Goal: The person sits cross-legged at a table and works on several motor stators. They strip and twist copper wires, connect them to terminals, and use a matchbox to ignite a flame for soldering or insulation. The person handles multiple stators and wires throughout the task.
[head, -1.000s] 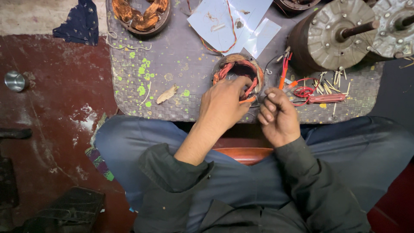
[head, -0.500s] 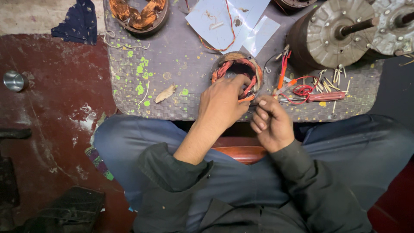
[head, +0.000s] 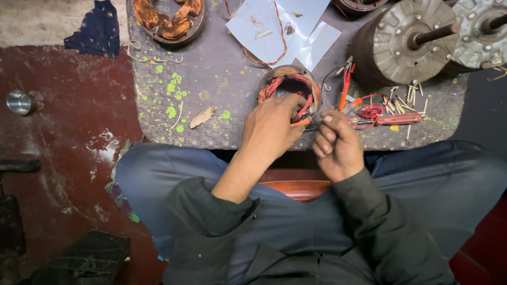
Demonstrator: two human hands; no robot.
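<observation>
A round motor stator wound with copper and red wire lies on a grey woven mat across my lap. My left hand rests against the stator's near edge and pinches a short orange sleeve at its fingertips. My right hand is just to the right, fingers curled, pinching a thin dark wire that runs toward the orange sleeve. The two hands nearly touch.
A big round motor housing and a second one stand at the mat's right. Red-handled pliers, a red screwdriver and small sticks lie nearby. Another copper-wound stator and white sheets lie farther back. A metal cup sits on the floor.
Both hands stay at the stator's near edge. My right hand's fingers have shifted a little, closer to the left hand's fingertips.
</observation>
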